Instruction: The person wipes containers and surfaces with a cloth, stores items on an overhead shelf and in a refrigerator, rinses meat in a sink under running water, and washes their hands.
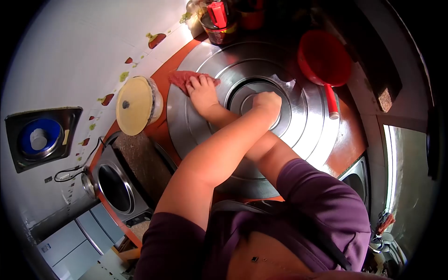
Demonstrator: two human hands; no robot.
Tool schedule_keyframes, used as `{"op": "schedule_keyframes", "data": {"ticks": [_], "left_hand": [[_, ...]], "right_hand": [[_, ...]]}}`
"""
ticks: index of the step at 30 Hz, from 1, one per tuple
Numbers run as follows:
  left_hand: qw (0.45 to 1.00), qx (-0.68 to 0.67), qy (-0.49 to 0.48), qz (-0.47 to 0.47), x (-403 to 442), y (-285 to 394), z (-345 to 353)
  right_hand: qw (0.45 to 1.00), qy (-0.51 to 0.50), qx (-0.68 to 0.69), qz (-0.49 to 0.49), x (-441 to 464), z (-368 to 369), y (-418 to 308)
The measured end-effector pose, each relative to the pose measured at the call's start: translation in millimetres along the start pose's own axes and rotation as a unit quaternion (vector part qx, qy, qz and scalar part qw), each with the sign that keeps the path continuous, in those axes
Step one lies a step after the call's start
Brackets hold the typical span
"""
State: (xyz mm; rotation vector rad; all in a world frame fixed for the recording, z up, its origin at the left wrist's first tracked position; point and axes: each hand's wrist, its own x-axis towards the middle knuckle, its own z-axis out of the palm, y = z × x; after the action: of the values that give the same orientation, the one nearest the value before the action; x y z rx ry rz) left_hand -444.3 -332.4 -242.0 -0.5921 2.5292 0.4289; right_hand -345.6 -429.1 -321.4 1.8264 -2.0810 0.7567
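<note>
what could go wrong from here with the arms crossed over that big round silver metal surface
The left hand reaches across above the right arm, so they might bump. The right hand, on the crumpled red cloth, could knock the pale tub with a round cream lid on a wide sweep. The round red pan with a red handle might get jostled too.

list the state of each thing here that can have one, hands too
left hand: looks curled, fingers mostly hidden
right hand: spread, palm down on cloth
red cloth: crumpled, partly under right hand
round metal top: flat, shiny
cream lid: on its tub
red pan: set down, nobody holding it
</note>
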Motion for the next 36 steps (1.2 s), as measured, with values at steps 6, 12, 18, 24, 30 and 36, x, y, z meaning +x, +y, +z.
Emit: {"op": "schedule_keyframes", "data": {"ticks": [6, 12, 18, 24, 30, 36], "left_hand": [[0.996, -0.059, -0.005, -0.064, 4, -9, -4], [0.986, 0.035, -0.156, -0.05, 29, -12, -15], [0.884, -0.461, 0.08, 0.023, 74, 6, -38], [0.635, -0.768, 0.012, -0.079, 117, 53, -67], [0.608, -0.792, 0.002, 0.055, 103, 44, -89], [0.522, -0.851, -0.016, 0.058, -13, -16, -138]], "right_hand": [[0.978, -0.104, 0.114, -0.143, -27, 7, 24], [0.993, -0.112, 0.021, 0.024, -10, -3, 30], [0.975, -0.104, 0.141, -0.136, -17, -24, 52], [0.98, -0.089, 0.061, -0.166, 20, 11, 86], [0.996, 0.022, -0.055, -0.063, 32, 11, 141], [0.99, -0.124, -0.038, 0.063, 20, -47, 242]]}}
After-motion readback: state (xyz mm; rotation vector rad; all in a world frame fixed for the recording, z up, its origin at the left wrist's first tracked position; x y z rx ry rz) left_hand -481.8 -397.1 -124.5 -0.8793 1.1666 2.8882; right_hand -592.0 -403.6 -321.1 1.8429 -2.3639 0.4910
